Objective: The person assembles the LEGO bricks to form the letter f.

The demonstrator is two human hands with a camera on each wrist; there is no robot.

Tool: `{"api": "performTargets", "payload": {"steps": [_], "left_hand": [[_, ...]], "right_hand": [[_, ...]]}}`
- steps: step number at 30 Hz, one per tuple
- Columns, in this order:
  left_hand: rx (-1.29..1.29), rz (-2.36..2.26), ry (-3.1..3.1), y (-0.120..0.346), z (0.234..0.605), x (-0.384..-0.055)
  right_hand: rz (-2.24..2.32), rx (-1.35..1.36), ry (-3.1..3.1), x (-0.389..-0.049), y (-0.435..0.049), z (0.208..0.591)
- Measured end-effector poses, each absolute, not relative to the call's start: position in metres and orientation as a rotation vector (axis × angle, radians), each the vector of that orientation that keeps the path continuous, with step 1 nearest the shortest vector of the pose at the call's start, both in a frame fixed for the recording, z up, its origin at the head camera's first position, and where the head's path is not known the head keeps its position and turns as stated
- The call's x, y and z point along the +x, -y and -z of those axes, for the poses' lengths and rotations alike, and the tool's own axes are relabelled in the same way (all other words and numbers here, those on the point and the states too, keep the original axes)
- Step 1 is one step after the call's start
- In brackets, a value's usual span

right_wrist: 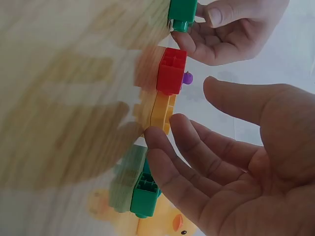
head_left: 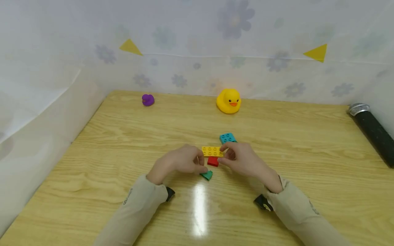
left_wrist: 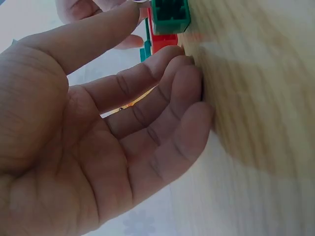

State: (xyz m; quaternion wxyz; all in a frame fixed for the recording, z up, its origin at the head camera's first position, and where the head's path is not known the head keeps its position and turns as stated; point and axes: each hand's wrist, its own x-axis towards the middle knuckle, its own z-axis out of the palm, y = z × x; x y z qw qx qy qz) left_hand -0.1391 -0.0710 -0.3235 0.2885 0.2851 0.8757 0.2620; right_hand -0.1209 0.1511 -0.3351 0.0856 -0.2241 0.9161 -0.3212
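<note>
The left hand (head_left: 183,160) curved loosely at the green brick (head_left: 208,175), the right hand (head_left: 243,159) loosely beside the yellow brick (head_left: 210,151), neither visibly gripping. Both bricks lay apparently unstacked on the surface (head_left: 307,143); little looked done.

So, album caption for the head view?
Left hand beside green brick, right hand beside yellow brick, yellow duck behind.

The wood-grain tabletop (head_left: 295,143) is bounded at the rear, left and right by pale sheeting (head_left: 191,30). At the rear, it is printed with muted flowers (head_left: 235,19) and marked with two yellow triangles (head_left: 318,53), set well apart. Light is reflected from the glossy tabletop as an elongated white streak (head_left: 200,212).
</note>
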Motion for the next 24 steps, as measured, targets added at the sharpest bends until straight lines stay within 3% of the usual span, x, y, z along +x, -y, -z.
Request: {"api": "performTargets", "payload": {"steps": [24], "left_hand": [[0.756,-0.682,-2.329,0.0663,0.3240,-0.1371]], "right_hand": [[0.925,-0.703,-2.737,-0.1220,-0.1521,0.3370]]}}
